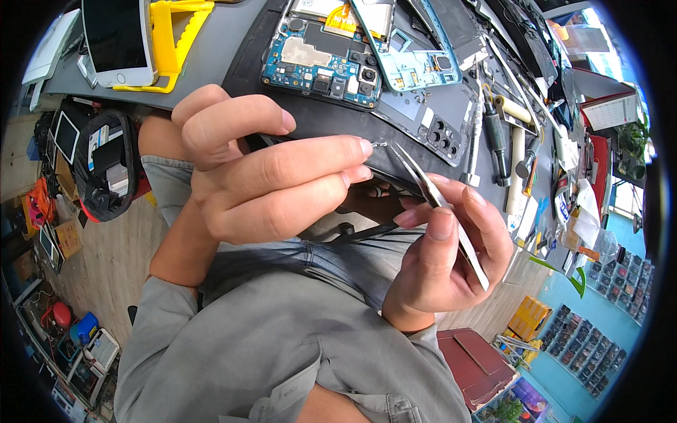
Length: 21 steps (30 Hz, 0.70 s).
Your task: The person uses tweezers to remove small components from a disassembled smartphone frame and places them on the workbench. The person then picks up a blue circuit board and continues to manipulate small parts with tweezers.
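Between the fingertips of my left hand [264,169] a tiny silvery metal piece [380,144] pokes out; it is too small to name. My right hand [458,243] grips a pair of steel tweezers [428,189], whose tips lie just beside that piece, slightly parted. Whether the tips touch it I cannot tell. Beyond my hands, an opened phone [321,67] shows its blue circuit board, metal shield and camera modules. A light-blue phone frame [422,72] rests partly over its right side. A dark back cover with camera rings [441,132] lies right of it.
A white phone [118,42] leans on a yellow stand [180,42] at the far left. Screwdrivers [496,141] and other tools crowd the bench's right side. A black bag [106,158] is lower left. A brown-red stool [474,366] stands at lower right.
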Available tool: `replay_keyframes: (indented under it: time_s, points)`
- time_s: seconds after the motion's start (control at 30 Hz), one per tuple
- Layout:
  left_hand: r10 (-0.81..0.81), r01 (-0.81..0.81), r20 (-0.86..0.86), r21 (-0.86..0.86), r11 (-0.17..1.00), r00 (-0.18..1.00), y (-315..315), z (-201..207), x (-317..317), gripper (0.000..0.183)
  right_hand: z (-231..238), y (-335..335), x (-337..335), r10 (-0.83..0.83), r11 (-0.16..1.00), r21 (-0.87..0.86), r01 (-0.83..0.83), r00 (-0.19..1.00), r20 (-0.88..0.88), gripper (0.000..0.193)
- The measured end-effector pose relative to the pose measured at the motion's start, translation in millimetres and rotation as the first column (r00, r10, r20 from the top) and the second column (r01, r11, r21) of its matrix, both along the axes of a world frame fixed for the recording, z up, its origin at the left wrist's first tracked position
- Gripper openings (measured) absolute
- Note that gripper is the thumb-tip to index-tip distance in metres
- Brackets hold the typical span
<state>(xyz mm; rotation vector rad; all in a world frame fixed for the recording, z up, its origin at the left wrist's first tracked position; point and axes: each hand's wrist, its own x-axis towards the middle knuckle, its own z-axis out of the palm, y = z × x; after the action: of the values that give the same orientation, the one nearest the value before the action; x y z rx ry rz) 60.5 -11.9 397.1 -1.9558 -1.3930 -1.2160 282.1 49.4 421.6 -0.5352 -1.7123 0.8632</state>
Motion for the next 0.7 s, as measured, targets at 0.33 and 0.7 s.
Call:
replay_keyframes:
  time_s: [0.33,0.7]
  points:
    - [-0.008,0.008,0.004,-0.001,1.000,1.000,-0.2,0.7,0.0,0.031,3.1,2.9,8.7,0.076,0.997,-0.009,-0.076,0.994,0.076,0.044]
    - [-0.017,0.016,0.005,0.007,1.000,1.000,0.3,-0.5,-0.8,0.032,1.1,0.7,6.8,0.064,0.998,-0.011,-0.063,0.996,0.061,0.047]
